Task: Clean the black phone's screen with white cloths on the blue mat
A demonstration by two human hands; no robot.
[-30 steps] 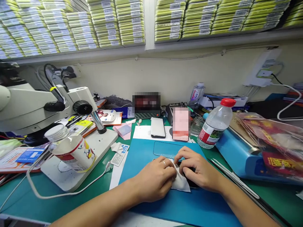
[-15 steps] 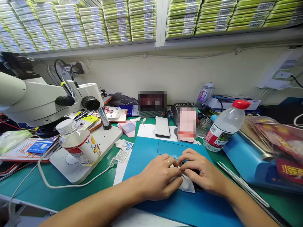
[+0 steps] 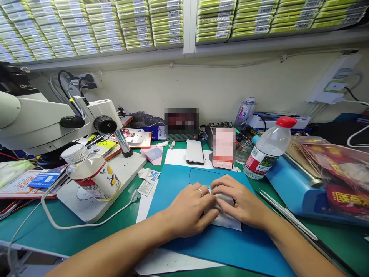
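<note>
My left hand [image 3: 188, 209], a ring on one finger, and my right hand [image 3: 242, 204] meet over a white cloth [image 3: 227, 221] that lies on the blue work mat [image 3: 230, 246]. The fingers of both hands are curled and pressed down on the cloth. In the earlier frames a dark flat object lay under the cloth; now the cloth and my hands cover it. Just beyond the hands, a white phone [image 3: 194, 152] lies flat and another phone [image 3: 224, 149] stands with its screen lit.
A microscope [image 3: 43, 119] on a white base [image 3: 98, 200] fills the left, with a white-capped jar [image 3: 90, 173] and a cable on it. A red-capped water bottle [image 3: 266, 148], a blue machine [image 3: 296, 188] and long tweezers [image 3: 288, 219] are on the right. Shelves of green boxes [image 3: 144, 23] hang above.
Both hands have drawn closer and the cloth now lies spread flatter, hiding the dark object that showed at my right hand. The camera has shifted slightly.
</note>
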